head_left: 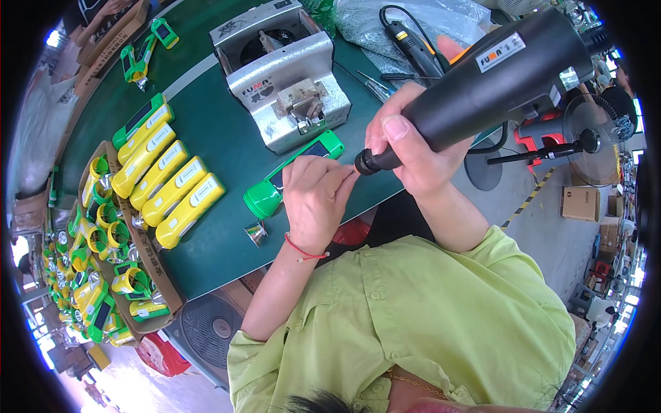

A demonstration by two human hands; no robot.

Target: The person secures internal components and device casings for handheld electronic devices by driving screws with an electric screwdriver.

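Note:
My right hand (427, 151) is wrapped round a thick black electric screwdriver (475, 86), tilted with its nose toward the lower left. Fingers pressed together, my left hand (313, 196) pinches at the screwdriver's tip; whatever is between them is too small to make out. Partly behind the left hand lies a green flashlight (262, 200) with a dark solar panel, on the green table (213, 255). Just beyond it stands a silver metal screw feeder (265, 89). A small shiny piece (256, 233) rests near the table's front edge.
Several yellow-and-green flashlights (165, 168) lie in a row at left, beside a cardboard box (162, 275) full of flashlight parts. Farther back are loose green parts (141, 58), a second black screwdriver (413, 48) and plastic wrap (454, 20). A fan (592, 141) stands at right.

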